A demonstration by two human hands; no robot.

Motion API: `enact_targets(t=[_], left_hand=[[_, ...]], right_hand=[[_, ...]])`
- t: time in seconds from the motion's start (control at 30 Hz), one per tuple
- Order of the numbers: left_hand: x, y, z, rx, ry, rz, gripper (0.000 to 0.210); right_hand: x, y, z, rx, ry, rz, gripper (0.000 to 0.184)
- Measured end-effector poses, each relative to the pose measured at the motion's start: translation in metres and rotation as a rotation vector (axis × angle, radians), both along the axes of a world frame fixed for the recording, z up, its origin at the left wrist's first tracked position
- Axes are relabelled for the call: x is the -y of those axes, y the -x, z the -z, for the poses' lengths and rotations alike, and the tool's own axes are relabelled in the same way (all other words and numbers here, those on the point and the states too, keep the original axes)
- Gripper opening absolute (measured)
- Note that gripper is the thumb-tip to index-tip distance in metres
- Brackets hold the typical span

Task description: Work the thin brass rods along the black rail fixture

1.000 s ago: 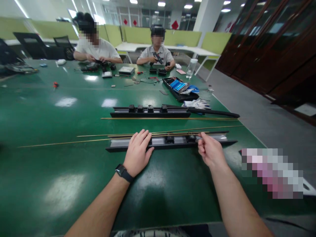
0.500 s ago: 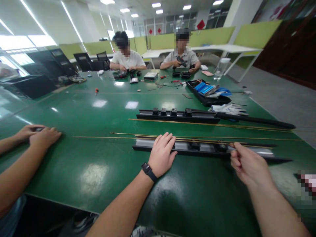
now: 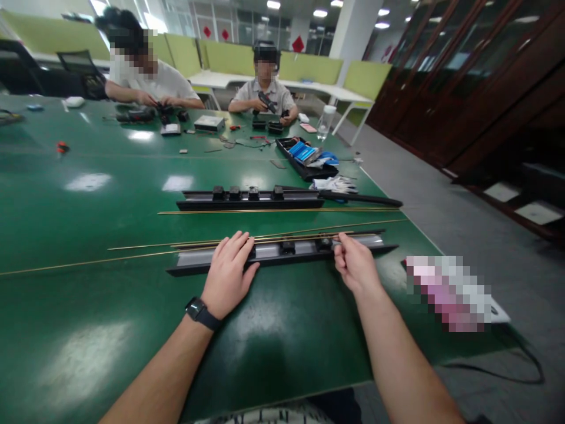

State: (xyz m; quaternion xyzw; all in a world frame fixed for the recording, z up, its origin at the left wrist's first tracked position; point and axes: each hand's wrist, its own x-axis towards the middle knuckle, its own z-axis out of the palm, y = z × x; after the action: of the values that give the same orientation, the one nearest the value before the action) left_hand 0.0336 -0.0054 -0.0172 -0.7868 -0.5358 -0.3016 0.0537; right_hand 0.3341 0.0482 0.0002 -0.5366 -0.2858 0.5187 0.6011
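Note:
My left hand (image 3: 232, 268) lies flat, fingers stretched out, across the left part of a black channel with a silvery inside (image 3: 269, 251). Thin brass-coloured rods (image 3: 141, 245) run along the channel's far side and under those fingers. Near the channel's right end, my right hand (image 3: 357, 262) is closed, thumb and forefinger pinched at a thin rod. Black blocks (image 3: 288, 245) sit in the channel between my hands; another is partly covered by my left hand. One long rod (image 3: 66, 264) stretches out to the left edge of view.
Beyond lie a second channel (image 3: 251, 203) with several black blocks and more rods (image 3: 198, 212). Gloves (image 3: 335, 185) and a black tray (image 3: 309, 172) are at the back right. A pixelated object (image 3: 450, 294) is at the right edge. Two people work across the green table (image 3: 145, 330).
The view has swung right, and the neighbour's hands at the left are out of frame. A long rod reaches farther left past the channel. My hands keep nearly the same places on the channel.

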Motion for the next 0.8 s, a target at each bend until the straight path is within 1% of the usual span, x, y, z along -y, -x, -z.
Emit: enact_targets(t=[0.1,0.23,0.43,0.6,0.73,0.8], left_hand=[[0.0002,-0.0006,-0.0021,-0.009,-0.004,-0.003,0.052],[0.0002,-0.0011,-0.0035,-0.011,-0.008,0.000,0.053],[0.0003,0.0000,-0.0021,-0.011,-0.004,-0.002,0.052],[0.0005,-0.0003,-0.0026,-0.023,-0.007,-0.006,0.052],[0.0004,-0.0004,-0.0027,-0.031,-0.014,-0.005,0.051],[0.0002,-0.0002,-0.0028,-0.028,-0.015,-0.002,0.051]], right_hand=[[0.0007,0.0002,-0.0001,-0.007,-0.009,0.010,0.036],[0.0008,0.0005,0.0005,-0.005,-0.002,-0.035,0.038],[0.0001,0.0008,0.0005,-0.013,-0.002,0.020,0.036],[0.0002,0.0011,0.0014,-0.021,0.016,-0.033,0.034],[0.0007,0.0012,0.0020,-0.026,0.003,0.004,0.035],[0.0010,0.0014,0.0017,-0.020,-0.003,-0.014,0.037]])
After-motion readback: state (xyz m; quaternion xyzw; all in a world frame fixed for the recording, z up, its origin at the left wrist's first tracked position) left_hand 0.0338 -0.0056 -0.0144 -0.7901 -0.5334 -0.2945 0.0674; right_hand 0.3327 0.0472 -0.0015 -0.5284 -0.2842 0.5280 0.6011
